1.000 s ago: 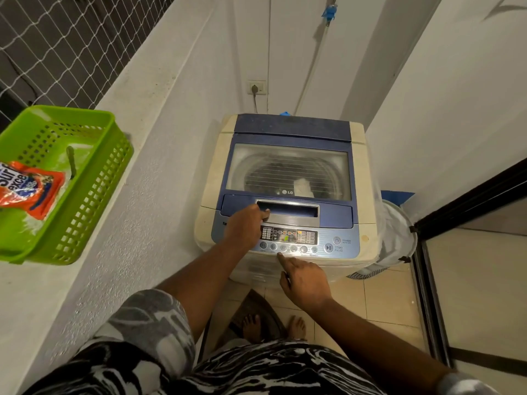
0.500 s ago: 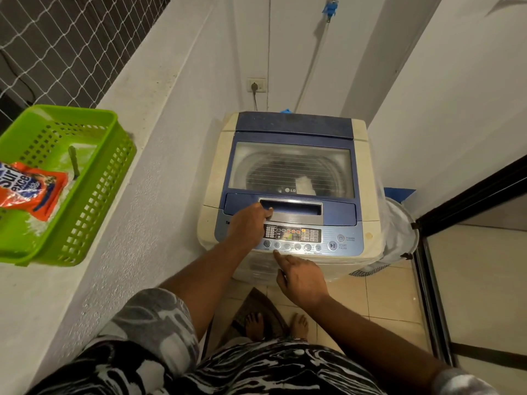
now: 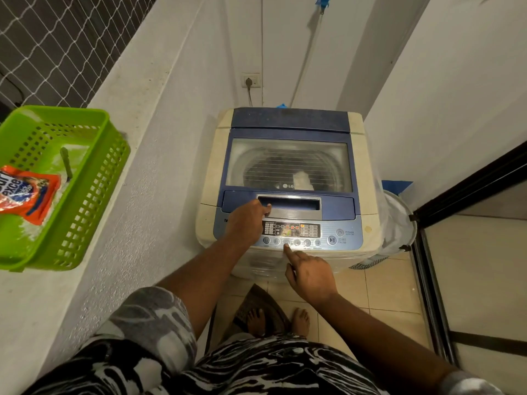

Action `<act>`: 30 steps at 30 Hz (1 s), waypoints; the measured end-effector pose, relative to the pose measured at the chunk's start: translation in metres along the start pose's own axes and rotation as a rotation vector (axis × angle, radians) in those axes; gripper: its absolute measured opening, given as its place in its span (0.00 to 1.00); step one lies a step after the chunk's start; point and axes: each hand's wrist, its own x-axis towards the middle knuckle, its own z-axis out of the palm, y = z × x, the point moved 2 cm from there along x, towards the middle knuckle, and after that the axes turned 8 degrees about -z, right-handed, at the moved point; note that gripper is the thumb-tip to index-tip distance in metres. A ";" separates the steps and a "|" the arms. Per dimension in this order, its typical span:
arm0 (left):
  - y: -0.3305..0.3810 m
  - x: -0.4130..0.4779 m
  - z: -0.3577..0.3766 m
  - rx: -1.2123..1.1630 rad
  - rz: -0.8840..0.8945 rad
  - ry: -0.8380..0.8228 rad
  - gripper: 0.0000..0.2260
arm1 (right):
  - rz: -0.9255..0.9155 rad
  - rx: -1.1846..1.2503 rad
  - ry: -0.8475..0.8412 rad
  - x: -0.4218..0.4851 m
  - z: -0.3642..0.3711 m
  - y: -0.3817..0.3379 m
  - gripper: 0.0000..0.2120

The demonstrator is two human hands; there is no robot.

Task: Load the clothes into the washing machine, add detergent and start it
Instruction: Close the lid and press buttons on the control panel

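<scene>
At the front edge of the LG top-load washing machine (image 3: 288, 178), the right hand (image 3: 309, 276) holds nothing, its index finger stretched out with the tip on one of the round buttons in the row under the lit display (image 3: 291, 230), the other fingers curled in. The left hand (image 3: 246, 220) rests loosely bent on the control panel to the left of that display, its fingertips at the lid handle recess (image 3: 289, 203), gripping nothing. The lid is closed, and through its window the clothes (image 3: 302, 179) show as a dark heap with a pale piece inside the drum. The detergent packet (image 3: 24, 192) lies in the green basket (image 3: 85, 192) on the ledge, well to the left of the machine.

The main risk looks like a wrong press: the buttons sit close together, so a slipped fingertip could change the wrong setting. The start/pause button (image 3: 331, 240) sits further right in the same row and seems untouched. Weight from the left hand could also nudge the lid or a neighbouring key.
</scene>
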 end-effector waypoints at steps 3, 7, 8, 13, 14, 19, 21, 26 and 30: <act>0.001 0.000 0.001 0.010 0.003 0.004 0.19 | 0.021 0.003 0.003 -0.002 0.000 0.004 0.27; 0.000 0.000 0.003 0.008 -0.006 0.005 0.18 | 0.046 0.038 0.005 -0.003 0.000 0.009 0.26; 0.000 0.000 0.003 0.009 -0.006 0.005 0.18 | 0.049 0.041 0.007 -0.004 0.000 0.010 0.25; -0.002 0.000 0.007 -0.008 -0.003 0.013 0.19 | 0.047 0.035 0.016 -0.003 -0.001 0.013 0.23; -0.002 0.001 0.008 -0.016 -0.009 0.011 0.19 | 0.044 0.035 0.015 -0.003 -0.001 0.013 0.23; -0.002 0.000 0.011 -0.049 -0.015 0.024 0.19 | 0.033 0.060 0.022 -0.003 0.002 0.011 0.23; -0.002 0.000 0.011 -0.047 -0.025 0.025 0.19 | 0.020 0.068 0.021 -0.002 0.004 0.009 0.24; -0.002 0.001 0.011 -0.052 -0.037 0.028 0.18 | -0.005 0.072 0.011 0.005 0.005 0.003 0.26; -0.002 0.000 0.012 -0.041 -0.032 0.028 0.20 | -0.005 0.062 -0.003 0.014 0.004 -0.002 0.28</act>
